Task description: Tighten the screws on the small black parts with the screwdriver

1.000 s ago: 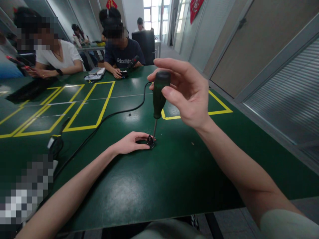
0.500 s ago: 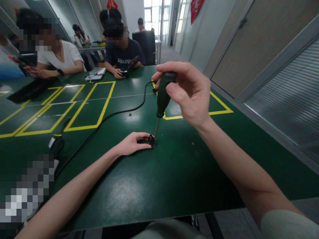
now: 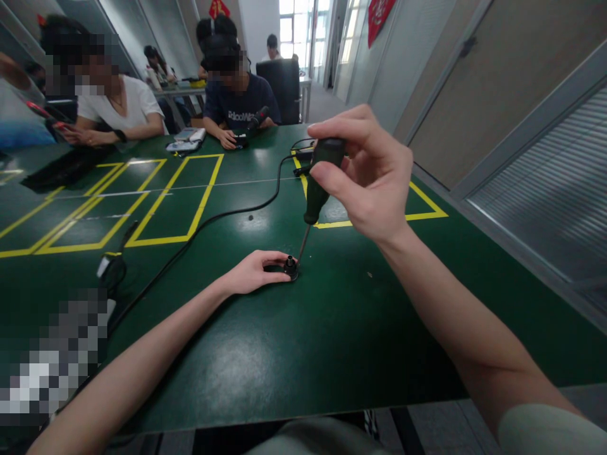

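Note:
My right hand (image 3: 372, 177) is wrapped round the dark green handle of a screwdriver (image 3: 318, 189), held above the green table (image 3: 294, 354). The shaft slants down and to the left, and its tip meets a small black round part (image 3: 290, 267) lying on the table. My left hand (image 3: 253, 272) rests on the table beside that part, with thumb and fingers pinched around it to hold it still.
A black cable (image 3: 222, 218) runs across the table past yellow tape rectangles (image 3: 165, 202). A black-and-white device (image 3: 109, 268) lies at the left. Two seated people (image 3: 114, 101) work at the far end, others sit behind them. The table's right edge borders a corridor.
The screwdriver handle has tilted further to the right and my right hand has shifted with it. The tip stays on the black part. My left hand has not moved.

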A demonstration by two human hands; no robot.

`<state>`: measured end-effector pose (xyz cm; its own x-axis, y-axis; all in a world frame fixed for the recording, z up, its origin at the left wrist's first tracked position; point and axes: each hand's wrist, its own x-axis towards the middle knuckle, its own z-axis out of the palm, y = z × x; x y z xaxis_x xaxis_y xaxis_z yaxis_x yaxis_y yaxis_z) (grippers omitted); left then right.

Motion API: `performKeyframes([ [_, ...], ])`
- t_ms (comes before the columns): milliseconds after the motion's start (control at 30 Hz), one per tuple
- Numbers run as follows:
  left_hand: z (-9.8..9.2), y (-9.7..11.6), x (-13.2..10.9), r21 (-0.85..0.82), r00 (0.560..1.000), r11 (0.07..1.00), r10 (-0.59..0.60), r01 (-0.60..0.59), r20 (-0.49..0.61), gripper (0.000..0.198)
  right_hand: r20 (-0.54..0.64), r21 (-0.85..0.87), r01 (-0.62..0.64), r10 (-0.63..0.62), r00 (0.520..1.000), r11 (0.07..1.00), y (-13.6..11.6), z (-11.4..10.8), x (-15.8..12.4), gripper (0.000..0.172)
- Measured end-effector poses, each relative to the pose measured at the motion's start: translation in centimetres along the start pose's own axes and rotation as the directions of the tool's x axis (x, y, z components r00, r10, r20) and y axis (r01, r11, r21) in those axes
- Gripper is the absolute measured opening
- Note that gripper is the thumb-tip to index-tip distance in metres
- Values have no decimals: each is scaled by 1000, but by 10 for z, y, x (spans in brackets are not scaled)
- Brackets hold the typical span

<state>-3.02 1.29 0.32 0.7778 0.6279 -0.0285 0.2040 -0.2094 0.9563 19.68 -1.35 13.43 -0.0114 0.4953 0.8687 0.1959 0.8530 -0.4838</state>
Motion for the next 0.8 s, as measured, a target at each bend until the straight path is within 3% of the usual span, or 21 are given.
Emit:
performKeyframes([
  [200, 0, -1, 0, 3, 1000, 1000, -2, 2, 0, 43, 73, 171, -8, -5, 997, 985, 2, 0, -1, 28],
  [367, 1, -2, 1, -1, 1000, 1000, 1, -1, -1, 44, 30, 0, 56, -56, 998, 998, 5, -2, 0, 32],
  [600, 6, -3, 2, 7, 1000, 1000, 7, -7, -31, 43, 45, 106, 76, -81, 996, 992, 7, 2, -1, 28],
  [800, 9, -2, 2, 28, 998, 999, 35, -34, -47, 41, -43, -28, 117, -118, 992, 993, 6, -2, 0, 30],
])
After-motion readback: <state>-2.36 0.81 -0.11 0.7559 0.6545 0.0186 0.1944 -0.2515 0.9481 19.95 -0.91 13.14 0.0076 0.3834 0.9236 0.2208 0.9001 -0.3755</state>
